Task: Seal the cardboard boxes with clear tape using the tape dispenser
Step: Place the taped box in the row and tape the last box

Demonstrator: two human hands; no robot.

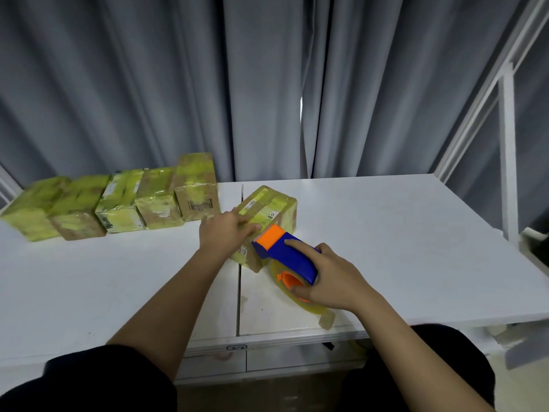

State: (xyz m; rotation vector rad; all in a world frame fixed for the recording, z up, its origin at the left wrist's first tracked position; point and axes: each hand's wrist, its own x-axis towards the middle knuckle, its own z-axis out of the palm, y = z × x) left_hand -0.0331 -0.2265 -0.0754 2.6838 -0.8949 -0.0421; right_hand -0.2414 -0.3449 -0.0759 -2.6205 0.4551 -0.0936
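A cardboard box wrapped in yellowish clear tape lies in the middle of the white table. My left hand rests on its near left top, fingers laid across it. My right hand grips a blue and orange tape dispenser with a roll of clear tape. The dispenser's orange front end touches the box's near edge. A loose end of tape trails toward the table's front edge.
Several taped cardboard boxes stand in a row at the back left of the table. A seam runs between two table halves. Grey curtains hang behind, and a white frame stands at the right.
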